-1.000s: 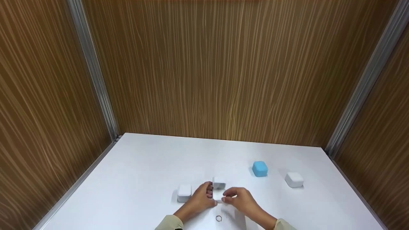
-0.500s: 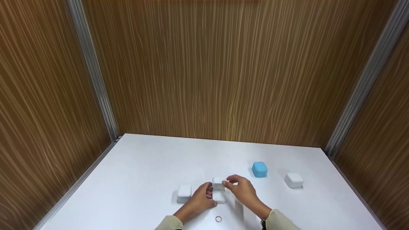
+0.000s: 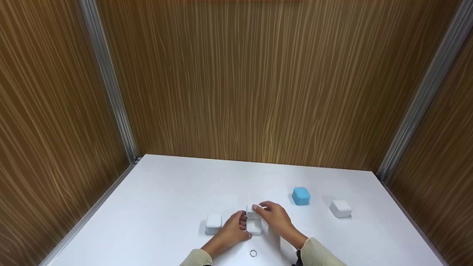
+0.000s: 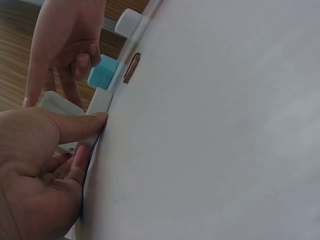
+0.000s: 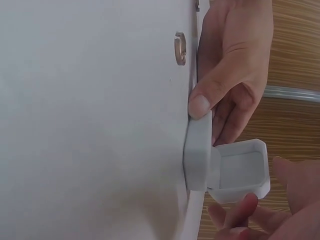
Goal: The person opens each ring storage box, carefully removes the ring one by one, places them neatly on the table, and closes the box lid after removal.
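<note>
An opened white ring box (image 3: 254,227) stands on the table, its hollow lid (image 5: 244,170) raised at the back. My left hand (image 3: 231,227) grips the base from the left, thumb at the front and fingers curled behind. My right hand (image 3: 277,218) is at the lid, thumb over its upper edge in the head view and fingers around its right side. A gold-coloured open ring (image 3: 253,253) sits on the table in front of the box. It also shows in the left wrist view as a thin ring (image 4: 132,67).
A closed white box (image 3: 213,224) stands left of my left hand. Farther back on the right are a blue box (image 3: 301,196) and another white box (image 3: 340,208). Wood-patterned walls (image 3: 229,81) enclose the white table (image 3: 177,184).
My right hand has moved up and back from the base's right front to the lid. The lid's hollow inside shows less from the head. My left hand keeps its grip; the ring stays put.
</note>
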### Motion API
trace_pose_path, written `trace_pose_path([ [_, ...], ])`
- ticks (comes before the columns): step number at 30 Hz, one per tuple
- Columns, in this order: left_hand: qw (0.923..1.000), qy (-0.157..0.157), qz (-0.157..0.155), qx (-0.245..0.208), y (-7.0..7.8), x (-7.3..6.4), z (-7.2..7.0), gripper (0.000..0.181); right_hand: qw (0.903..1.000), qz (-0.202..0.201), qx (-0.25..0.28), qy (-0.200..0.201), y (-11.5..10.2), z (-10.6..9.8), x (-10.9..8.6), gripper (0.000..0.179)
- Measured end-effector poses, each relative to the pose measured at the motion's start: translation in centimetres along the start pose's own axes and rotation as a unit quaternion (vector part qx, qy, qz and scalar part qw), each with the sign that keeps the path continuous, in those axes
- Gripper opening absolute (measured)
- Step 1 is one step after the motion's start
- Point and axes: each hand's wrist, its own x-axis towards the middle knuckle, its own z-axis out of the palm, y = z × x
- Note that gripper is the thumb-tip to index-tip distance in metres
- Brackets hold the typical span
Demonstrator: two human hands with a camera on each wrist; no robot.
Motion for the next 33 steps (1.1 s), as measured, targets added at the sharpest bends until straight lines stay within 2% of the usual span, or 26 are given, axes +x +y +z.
trace_pose_path([
  [8, 1.0000, 0.005, 0.000, -0.004, 0.1, -0.2, 0.0, 0.073, 0.9980, 0.013, 0.053, -0.031, 0.2, 0.3, 0.0, 0.049],
  [16, 0.9999, 0.009, 0.000, 0.006, 0.1, -0.1, 0.1, 0.072, 0.9964, 0.005, 0.072, -0.043, 0.2, 0.3, -0.3, 0.052],
  [23, 0.9999, 0.007, -0.001, 0.010, 0.0, -0.2, 0.1, 0.079, 0.9977, -0.003, 0.055, -0.040, 0.2, 0.2, -0.7, 0.052],
  [33, 0.9999, 0.011, 0.006, 0.010, 0.0, -0.1, 0.2, 0.076, 0.9985, -0.027, 0.021, -0.043, 0.3, -0.3, -1.2, 0.046],
])
